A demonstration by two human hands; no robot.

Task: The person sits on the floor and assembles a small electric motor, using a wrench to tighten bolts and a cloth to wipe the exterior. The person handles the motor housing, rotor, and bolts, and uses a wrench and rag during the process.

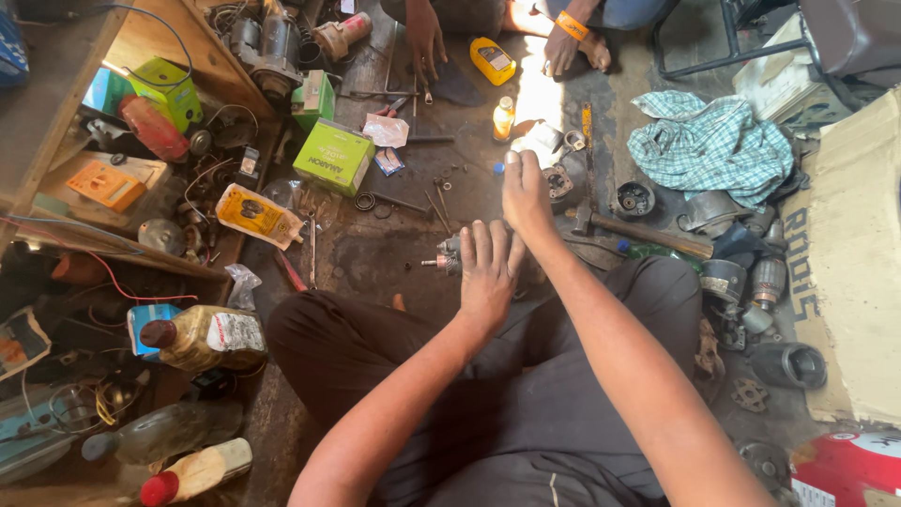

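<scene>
- A small grey metal motor part with a short protruding shaft (445, 259) lies on the dark greasy floor (375, 253), just ahead of the seated person's knees.
- The left hand (488, 268) rests flat over its right end, fingers spread; whether it grips is hidden.
- The right hand (524, 192) hovers just beyond, fingers loosely together, holding nothing.
- Judgement: steadying the part with both hands would stop it rolling.
- A wooden-handled hammer (638, 230) lies near to the right; another person's hands (424, 38) rest further off.
</scene>
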